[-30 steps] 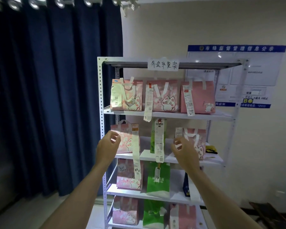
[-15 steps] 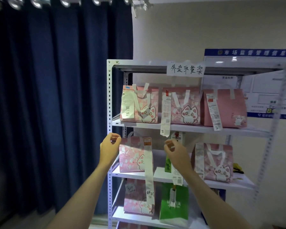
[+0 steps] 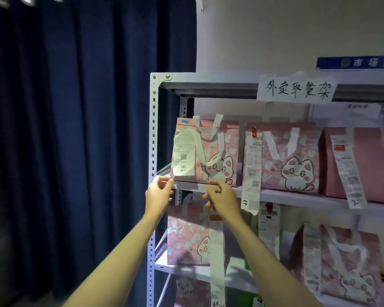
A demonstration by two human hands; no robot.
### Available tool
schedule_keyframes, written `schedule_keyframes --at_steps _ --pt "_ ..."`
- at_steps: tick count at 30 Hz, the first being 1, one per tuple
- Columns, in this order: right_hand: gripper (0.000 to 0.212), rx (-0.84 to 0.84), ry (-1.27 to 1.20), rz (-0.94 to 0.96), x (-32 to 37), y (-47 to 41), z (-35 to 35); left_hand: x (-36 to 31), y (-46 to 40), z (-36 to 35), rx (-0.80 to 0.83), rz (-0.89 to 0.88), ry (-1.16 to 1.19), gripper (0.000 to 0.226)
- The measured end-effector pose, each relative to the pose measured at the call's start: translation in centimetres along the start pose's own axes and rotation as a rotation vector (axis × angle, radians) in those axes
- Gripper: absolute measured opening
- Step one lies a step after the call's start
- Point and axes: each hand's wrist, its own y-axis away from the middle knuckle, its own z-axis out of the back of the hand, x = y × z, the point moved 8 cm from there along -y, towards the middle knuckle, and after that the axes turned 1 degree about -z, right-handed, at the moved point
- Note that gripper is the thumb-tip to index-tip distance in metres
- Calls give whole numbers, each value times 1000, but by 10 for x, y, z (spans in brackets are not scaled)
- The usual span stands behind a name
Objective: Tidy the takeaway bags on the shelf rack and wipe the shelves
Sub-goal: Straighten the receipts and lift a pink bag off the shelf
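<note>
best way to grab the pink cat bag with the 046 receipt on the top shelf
Probably by the pink cat paper bag's two lower side edges, one hand on each, coming from the open front. It stands upright at the shelf's front edge, and its white handles look floppy.

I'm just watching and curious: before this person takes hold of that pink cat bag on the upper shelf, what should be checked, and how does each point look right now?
1. Both hands free of other things: ok. Left hand and right hand hold nothing.
2. Hands near the bag: ok, both at the shelf edge under the pink cat bag.
3. Bag upright: ok.
4. Receipt fixed on firmly: cannot tell.
5. Room beside it: not ok, the neighbouring cat bag stands close alongside.
6. Weight of contents: cannot tell.
</note>
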Motion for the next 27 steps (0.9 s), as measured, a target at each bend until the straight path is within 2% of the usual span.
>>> schedule_keyframes --at_steps 6,9,16,24,27 --pt "19 28 -77 31 -5 -48 -35 28 -43 -25 -69 118 21 41" --pt "11 -1 -68 47 -8 -59 -49 36 -51 -35 -64 130 69 39" --pt "18 38 -102 83 -12 -45 -60 44 -60 -53 -24 57 261 23" --pt "25 -44 -103 -151 -92 23 -5 61 -47 -64 20 131 404 23" --pt "32 -152 -143 -282 -127 53 30 67 -23 -77 76 141 390 20"
